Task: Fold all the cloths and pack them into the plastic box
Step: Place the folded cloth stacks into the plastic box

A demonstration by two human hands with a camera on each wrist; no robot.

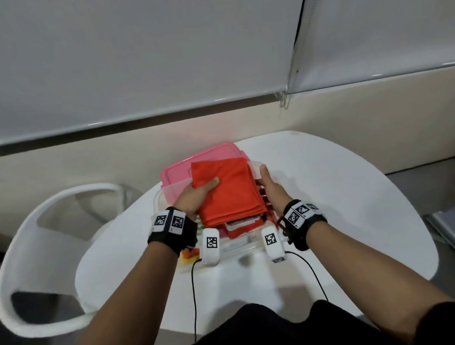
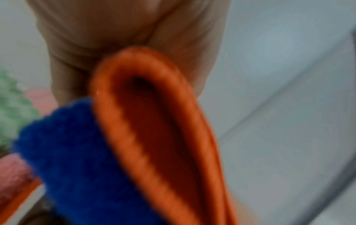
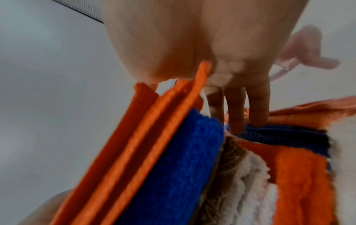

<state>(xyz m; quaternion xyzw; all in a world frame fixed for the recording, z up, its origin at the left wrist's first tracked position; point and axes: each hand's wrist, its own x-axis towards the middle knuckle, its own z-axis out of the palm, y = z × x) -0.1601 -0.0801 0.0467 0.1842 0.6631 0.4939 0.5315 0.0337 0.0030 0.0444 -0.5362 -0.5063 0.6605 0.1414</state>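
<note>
A folded orange cloth (image 1: pixel 228 191) lies tilted on top of a stack over the clear plastic box (image 1: pixel 236 248). My left hand (image 1: pixel 199 196) grips its left edge, thumb on top. In the left wrist view the orange cloth (image 2: pixel 154 137) loops under the palm with a blue cloth (image 2: pixel 77 152) beneath it. My right hand (image 1: pixel 269 187) is at the stack's right side, thumb up. Its straight fingers (image 3: pixel 237 109) reach down beside the orange cloth (image 3: pixel 134 152) and blue cloth (image 3: pixel 183 167), onto other cloths in the box.
A pink lid (image 1: pixel 176 171) lies behind the box on the round white table (image 1: pixel 335 203). A white fluffy cloth (image 3: pixel 250 182) and another orange cloth (image 3: pixel 298 175) lie in the box. A white chair (image 1: pixel 33 246) stands to the left, and a wall runs behind.
</note>
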